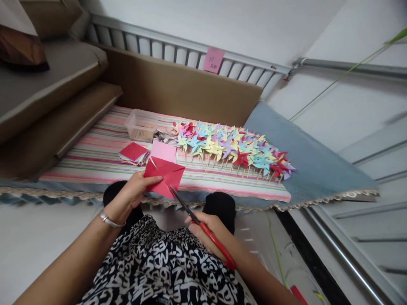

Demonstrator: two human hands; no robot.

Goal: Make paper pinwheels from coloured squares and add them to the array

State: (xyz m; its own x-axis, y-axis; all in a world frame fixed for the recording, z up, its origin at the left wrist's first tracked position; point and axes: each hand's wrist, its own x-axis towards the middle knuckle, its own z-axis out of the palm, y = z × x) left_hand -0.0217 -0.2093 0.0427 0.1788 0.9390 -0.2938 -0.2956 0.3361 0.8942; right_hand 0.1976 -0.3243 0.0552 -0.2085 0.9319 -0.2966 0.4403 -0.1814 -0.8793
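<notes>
Between the thumb and fingers of my left hand [138,186] is a square of red paper [168,173], with slits running in from its corners. My right hand [208,232] grips red-handled scissors [210,235], whose dark blades meet the paper at its lower right part. Just behind the paper lies a pink sheet [163,151]. To its left is a stack of coloured paper squares [134,153], a red one on top. Many paper pinwheels [229,146] in red, yellow, blue and purple lie in rows on thin sticks to the right.
A clear plastic box [142,125] with thin sticks stands behind the stack, beside small items I cannot make out. Striped cloth [95,148] covers the surface. Cardboard [184,84] leans on a white radiator [159,46] bearing a pink note [213,59]. Grey cushions [54,80] are piled left.
</notes>
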